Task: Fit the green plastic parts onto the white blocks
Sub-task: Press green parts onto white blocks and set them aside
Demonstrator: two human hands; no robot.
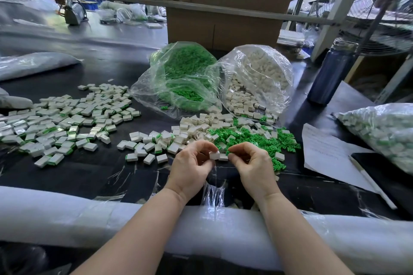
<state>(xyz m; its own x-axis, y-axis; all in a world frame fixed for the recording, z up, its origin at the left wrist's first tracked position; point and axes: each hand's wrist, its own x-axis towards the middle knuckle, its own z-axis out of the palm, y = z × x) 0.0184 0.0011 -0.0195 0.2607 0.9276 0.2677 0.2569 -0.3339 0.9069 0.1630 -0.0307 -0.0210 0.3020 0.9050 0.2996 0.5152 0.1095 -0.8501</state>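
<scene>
Green plastic part (228,152) pinched in right hand (252,164); left hand (192,164) pinches boxy white block (215,155).

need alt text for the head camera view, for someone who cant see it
A person's left hand pinches a small white plastic block while the right hand pinches a small green plastic part beside it, over a black table strewn with loose blocks and green parts.
</scene>
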